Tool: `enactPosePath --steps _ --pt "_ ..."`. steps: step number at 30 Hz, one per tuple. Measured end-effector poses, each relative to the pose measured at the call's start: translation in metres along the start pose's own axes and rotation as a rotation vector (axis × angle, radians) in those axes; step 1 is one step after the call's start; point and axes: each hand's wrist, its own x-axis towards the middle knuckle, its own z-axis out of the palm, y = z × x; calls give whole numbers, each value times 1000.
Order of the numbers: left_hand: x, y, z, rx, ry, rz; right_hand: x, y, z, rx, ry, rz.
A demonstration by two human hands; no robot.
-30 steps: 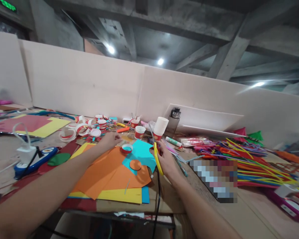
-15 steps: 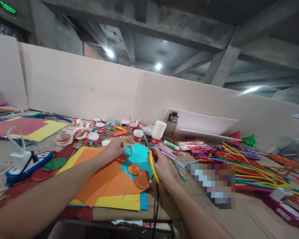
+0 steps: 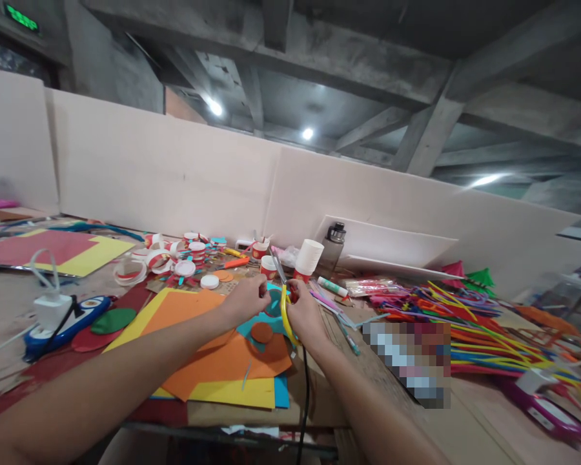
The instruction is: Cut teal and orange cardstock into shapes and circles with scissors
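Yellow-handled scissors (image 3: pixel 285 316) are in my right hand (image 3: pixel 307 316), its fingers closed round the handles. Their metal blades point away from me, toward the paper cups. Close to their left side, my left hand (image 3: pixel 246 301) is closed in a pinch; whatever is between its fingertips is too unclear to name. Beneath both hands lies a cut sheet of turquoise paper (image 3: pixel 252 328), partly hidden, with a small orange paper disc (image 3: pixel 262 333) on it. Orange sheets (image 3: pixel 208 368) and yellow sheets (image 3: pixel 237 394) are stacked below.
Stacked white paper cups (image 3: pixel 309 257) and a dark bottle (image 3: pixel 333 245) stand at the back. Cut cup pieces (image 3: pixel 159 259) sit back left. Bundled pipe cleaners (image 3: pixel 479 342) cover the right. A blue power strip (image 3: pixel 68 326) lies left; a black cable (image 3: pixel 306 394) hangs over the front edge.
My left hand has moved right, close to the scissors. My right hand has shifted slightly left, and the scissors have turned a little. A white lid formerly behind my left hand is now exposed.
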Motion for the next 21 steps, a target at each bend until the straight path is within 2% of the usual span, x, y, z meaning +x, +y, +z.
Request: enactPosePath --steps 3,7,10,12,14,21 --pt "6 -1 0 -213 -62 -79 7 6 3 60 16 -8" --pt "14 -2 1 -794 -235 -260 14 8 3 251 6 59" --pt "11 -2 1 -1121 -345 -261 13 6 1 419 4 139" --pt "5 -1 1 -1207 -436 -236 11 4 -1 490 2 140" --pt "-1 -1 1 -1233 -475 -206 6 1 -2 515 -7 91" --pt "-11 1 10 -1257 -415 -95 -2 0 -8 472 22 -3"
